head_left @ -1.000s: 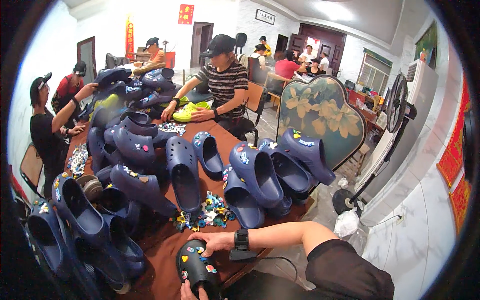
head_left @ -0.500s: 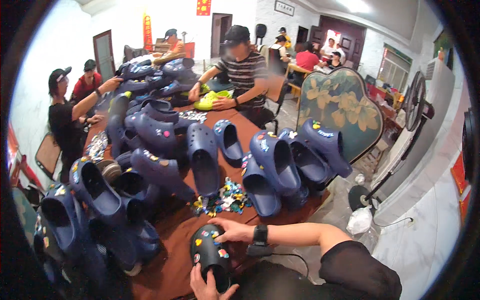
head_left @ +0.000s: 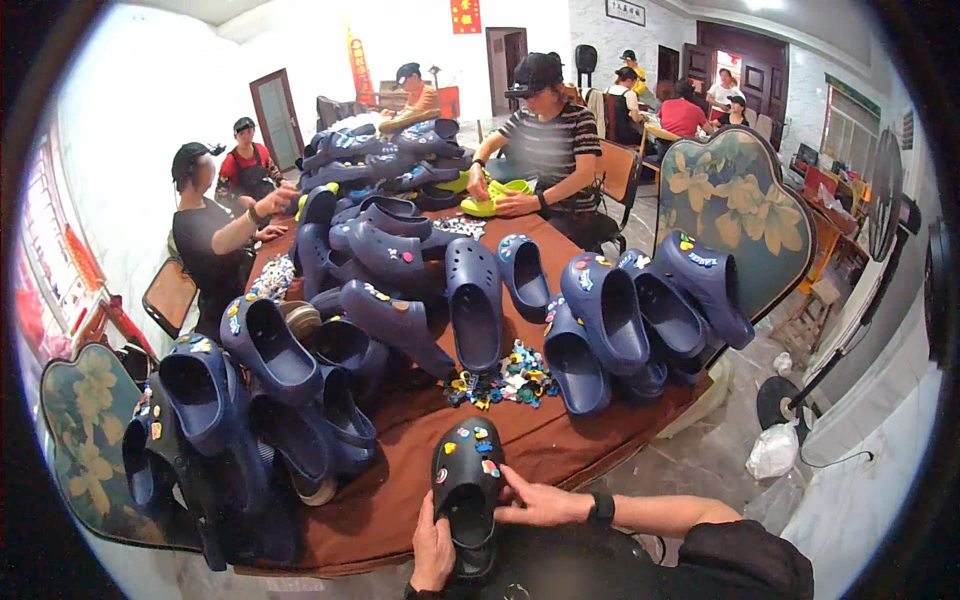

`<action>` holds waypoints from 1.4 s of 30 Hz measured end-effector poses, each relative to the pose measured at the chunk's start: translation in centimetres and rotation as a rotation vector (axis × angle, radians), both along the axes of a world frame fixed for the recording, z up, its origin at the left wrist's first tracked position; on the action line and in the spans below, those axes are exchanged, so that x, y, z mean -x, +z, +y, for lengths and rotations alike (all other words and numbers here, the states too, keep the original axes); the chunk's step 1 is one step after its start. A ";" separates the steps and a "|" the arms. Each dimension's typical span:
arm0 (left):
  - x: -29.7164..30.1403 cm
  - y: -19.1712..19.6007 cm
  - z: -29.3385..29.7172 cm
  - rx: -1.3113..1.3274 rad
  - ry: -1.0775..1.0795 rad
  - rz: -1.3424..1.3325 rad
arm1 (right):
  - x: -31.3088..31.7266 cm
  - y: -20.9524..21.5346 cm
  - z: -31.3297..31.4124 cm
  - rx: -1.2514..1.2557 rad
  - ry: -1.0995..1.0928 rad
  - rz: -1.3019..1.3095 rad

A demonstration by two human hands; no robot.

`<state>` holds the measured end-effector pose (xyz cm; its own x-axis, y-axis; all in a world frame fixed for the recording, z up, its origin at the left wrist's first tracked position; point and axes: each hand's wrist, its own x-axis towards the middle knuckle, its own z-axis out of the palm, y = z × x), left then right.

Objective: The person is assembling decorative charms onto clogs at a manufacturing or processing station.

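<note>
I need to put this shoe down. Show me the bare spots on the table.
Bare brown cloth lies between the charm pile and the black clog that both hands hold, reaching the near right edge. Everywhere beyond is packed with navy clogs.

Just one head-worn fisheye view here, looking forward and down over the brown cloth-covered tabletop (head_left: pixel 560 440). The near edge sits right under the camera, the far room is small, and straight lines curve toward the rim.
</note>
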<state>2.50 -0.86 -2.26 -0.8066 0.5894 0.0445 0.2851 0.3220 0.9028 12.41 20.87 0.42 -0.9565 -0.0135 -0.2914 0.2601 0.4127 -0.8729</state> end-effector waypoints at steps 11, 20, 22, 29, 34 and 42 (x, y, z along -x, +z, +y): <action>-1.0 3.8 3.8 -0.647 -0.141 -0.380 | 0.7 7.9 1.2 0.481 -0.407 0.465; 1.4 -0.9 -1.3 0.021 -0.010 0.495 | 11.9 9.5 20.0 -0.120 -0.705 0.795; 1.6 -1.8 -1.8 0.017 0.024 0.491 | 15.3 11.1 21.7 -0.275 -0.847 0.620; 2.1 -2.7 -2.1 0.058 0.011 0.534 | 23.2 4.0 27.3 -0.978 -0.702 0.017; 2.3 -2.9 -1.6 0.046 0.019 0.553 | 24.1 5.2 23.8 -1.020 -0.691 0.492; 2.4 -3.0 -1.3 0.036 0.053 0.618 | 26.2 9.0 20.9 -0.965 -0.418 0.248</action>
<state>0.06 -2.19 -5.25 -0.6663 0.5592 0.4934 0.7344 0.3773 0.5641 -13.75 41.80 9.40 -0.8660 0.4592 0.1981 0.4008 0.8742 -0.2743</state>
